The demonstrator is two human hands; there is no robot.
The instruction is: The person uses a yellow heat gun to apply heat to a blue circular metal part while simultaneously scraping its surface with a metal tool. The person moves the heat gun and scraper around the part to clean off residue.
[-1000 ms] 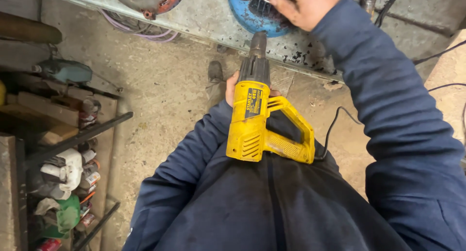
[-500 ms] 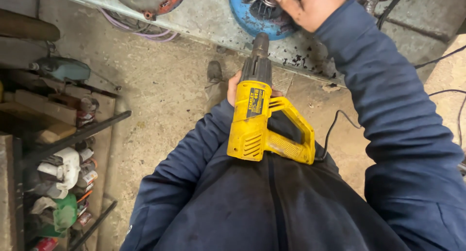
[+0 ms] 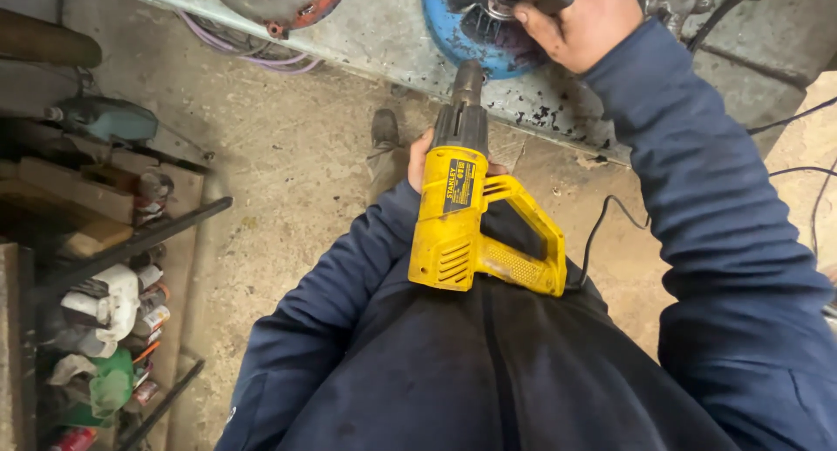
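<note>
Glossy yellow plastic heat gun (image 3: 475, 233); rough, paint-flecked metal bench (image 3: 384, 28); matt cloth sleeves.

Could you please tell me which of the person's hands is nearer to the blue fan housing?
The right. The right hand rests on the blue fan housing, gripping a dark tool. The left hand is lower down, under the yellow heat gun.

Cluttered metal shelf (image 3: 131, 246), concrete floor (image 3: 288, 181)

Navy blue jacket, long sleeves, dark smudges down the front.
</note>
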